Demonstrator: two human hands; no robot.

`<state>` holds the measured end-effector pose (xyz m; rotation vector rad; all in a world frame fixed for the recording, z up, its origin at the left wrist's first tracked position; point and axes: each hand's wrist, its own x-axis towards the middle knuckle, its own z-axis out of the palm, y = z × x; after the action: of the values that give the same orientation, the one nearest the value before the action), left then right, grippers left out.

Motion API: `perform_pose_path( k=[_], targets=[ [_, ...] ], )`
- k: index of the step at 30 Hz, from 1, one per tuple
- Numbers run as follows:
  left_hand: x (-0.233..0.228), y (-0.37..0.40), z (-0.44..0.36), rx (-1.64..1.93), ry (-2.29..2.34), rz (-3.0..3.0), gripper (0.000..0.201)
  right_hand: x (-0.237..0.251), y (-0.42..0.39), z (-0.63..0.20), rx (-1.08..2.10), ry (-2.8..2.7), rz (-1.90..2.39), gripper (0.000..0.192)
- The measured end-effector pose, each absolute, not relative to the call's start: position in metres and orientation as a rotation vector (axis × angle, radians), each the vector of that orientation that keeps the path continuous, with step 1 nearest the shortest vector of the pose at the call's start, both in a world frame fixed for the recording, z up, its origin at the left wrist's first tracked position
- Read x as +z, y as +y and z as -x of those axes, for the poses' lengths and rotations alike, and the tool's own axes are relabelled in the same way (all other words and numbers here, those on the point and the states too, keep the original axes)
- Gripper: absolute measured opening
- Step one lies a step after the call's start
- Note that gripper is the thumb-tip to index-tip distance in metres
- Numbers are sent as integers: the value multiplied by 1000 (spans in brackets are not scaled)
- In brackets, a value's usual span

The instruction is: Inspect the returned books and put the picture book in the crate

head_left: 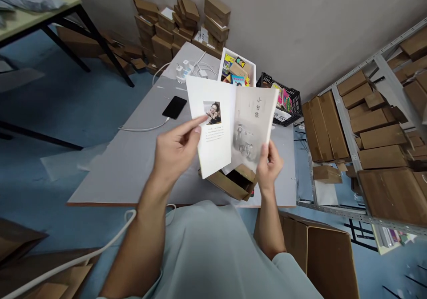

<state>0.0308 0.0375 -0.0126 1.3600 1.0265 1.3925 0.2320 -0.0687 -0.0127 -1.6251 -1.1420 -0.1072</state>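
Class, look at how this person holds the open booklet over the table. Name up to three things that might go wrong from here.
1. The left hand pinches only the edge of the flap, so the booklet may crease or tear there.
2. The right hand grips one lower corner; the booklet might slip into the open cardboard box beneath.
3. The phone lies on a cable trailing near the table's edge; a snag could drag it off.

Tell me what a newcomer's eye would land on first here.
First the open book, held up mid-frame over the grey table: the left hand pinches its left page, the right hand grips its lower right edge. Next, the stacked brown boxes against the wall behind, and a black phone left of the book.
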Motion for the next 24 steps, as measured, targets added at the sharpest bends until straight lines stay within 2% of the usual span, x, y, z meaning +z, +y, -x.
perform_pose_path(
  k=[4, 8, 11, 15, 17, 20, 24],
  targets=[
    [-10, 18, -54, 1297, 953, -1408, 41, -27, -66, -209, -398, -1540, 1605, 43],
    [-9, 10, -67, 1239, 942, -1336, 45, -43, -65, -192, -516, -1672, 1511, 69],
    [-9, 11, -66, 1186, 905, -1301, 46, -50, -67, -191, -522, -1640, 1495, 78],
    [-9, 12, -67, 1131, 837, -1268, 46, -54, -71, -201, -380, -1599, 1517, 84],
    [-9, 11, -71, 1131, 803, -1266, 47, -54, -72, -204, -294, -1571, 1553, 80],
    [-9, 8, -77, 1120, 797, -1266, 50, -53, -73, -204, -251, -1492, 1549, 64],
    [-19, 18, -71, 1169, 941, -1211, 39, -46, -73, -211, -159, -1306, 1564, 42]
  ],
)
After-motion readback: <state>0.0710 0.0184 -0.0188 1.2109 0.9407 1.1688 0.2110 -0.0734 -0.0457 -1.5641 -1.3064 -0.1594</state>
